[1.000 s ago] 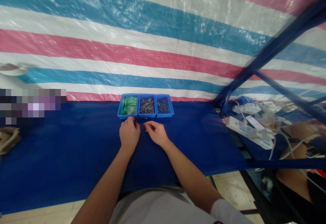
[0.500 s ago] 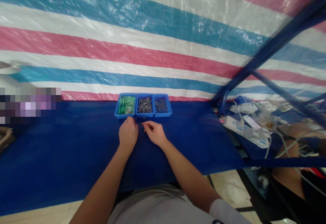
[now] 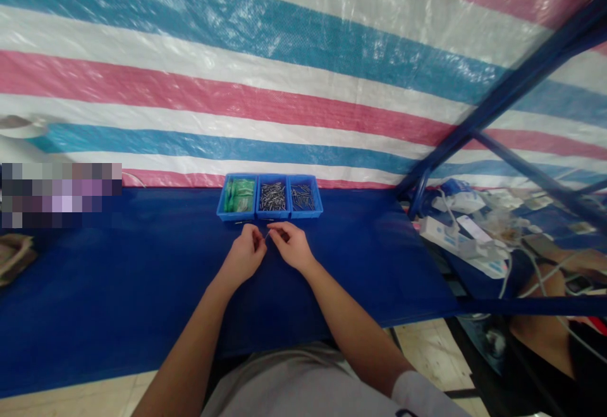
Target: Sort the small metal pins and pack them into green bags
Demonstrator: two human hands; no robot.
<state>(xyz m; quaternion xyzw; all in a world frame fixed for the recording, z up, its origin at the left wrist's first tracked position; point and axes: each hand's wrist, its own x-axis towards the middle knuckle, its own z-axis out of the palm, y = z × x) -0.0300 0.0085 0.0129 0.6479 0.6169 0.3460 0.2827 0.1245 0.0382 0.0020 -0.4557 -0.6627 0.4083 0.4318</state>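
Note:
My left hand (image 3: 245, 254) and my right hand (image 3: 291, 247) are close together over the blue table, fingertips pinched and nearly meeting. Between them shows a thin metal piece (image 3: 267, 235), too small to name, with each hand's fingers at one end. Just beyond stand three blue bins in a row. Green plastic packets (image 3: 240, 194) fill the left bin, many small metal pins or screws (image 3: 272, 196) the middle one, and slender metal pieces (image 3: 302, 196) the right one. A small dark metal piece (image 3: 245, 222) lies in front of the left bin, and another (image 3: 270, 220) before the middle one.
A blue metal frame (image 3: 446, 142) slants up at the right. Beyond it lie a white power strip (image 3: 459, 246), cables and plastic bags, near another person's arm and leg. A brown container (image 3: 16, 256) sits at the far left. Striped sheeting (image 3: 284, 101) hangs behind the table.
My left hand has drawn back from the left bin's front and turned toward my right hand, so their fingertips now nearly meet. A small metal piece now shows on the table before that bin.

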